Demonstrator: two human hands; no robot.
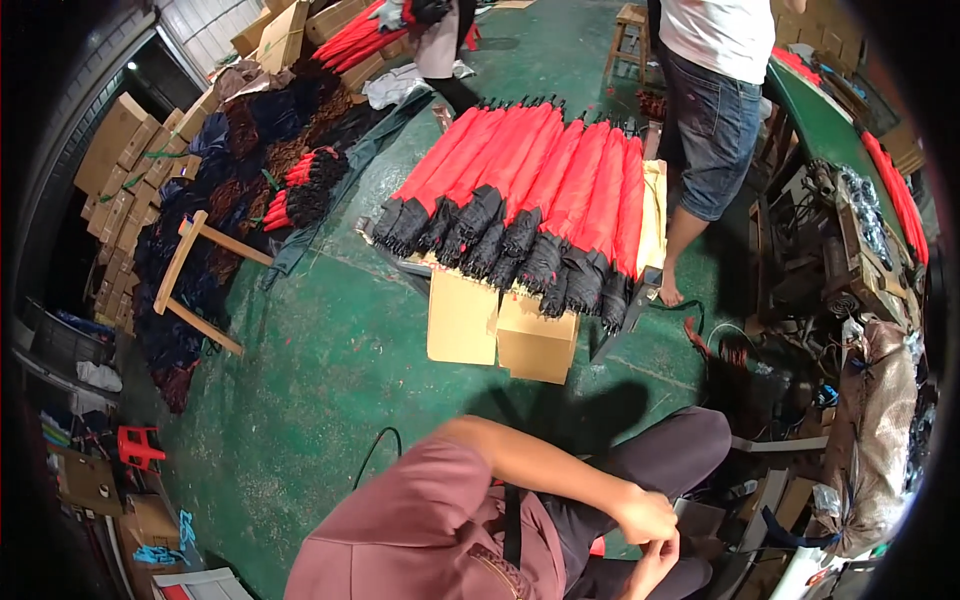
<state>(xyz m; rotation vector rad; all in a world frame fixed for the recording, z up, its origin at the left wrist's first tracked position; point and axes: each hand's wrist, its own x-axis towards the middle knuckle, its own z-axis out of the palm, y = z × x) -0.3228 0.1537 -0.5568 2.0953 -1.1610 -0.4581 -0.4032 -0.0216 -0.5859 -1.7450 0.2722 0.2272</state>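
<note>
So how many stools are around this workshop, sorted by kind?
Wooden stools: 2 (one upright at the top, one frame tipped over on the left that looks like a stool)
Red plastic stool: 1
Total: 3

A green floor (330,370) is carrying nearly everything here. A row of red-and-black folded umbrellas (530,200) is lying across cardboard boxes (505,330) resting directly on it. To the left, a long heap of dark fabric (230,190) is sprawling over the floor, with a wooden frame (200,285) lying on top. Flattened cartons (120,170) are stacking along the left wall, and a small red stool (138,445) is standing nearby.
</note>
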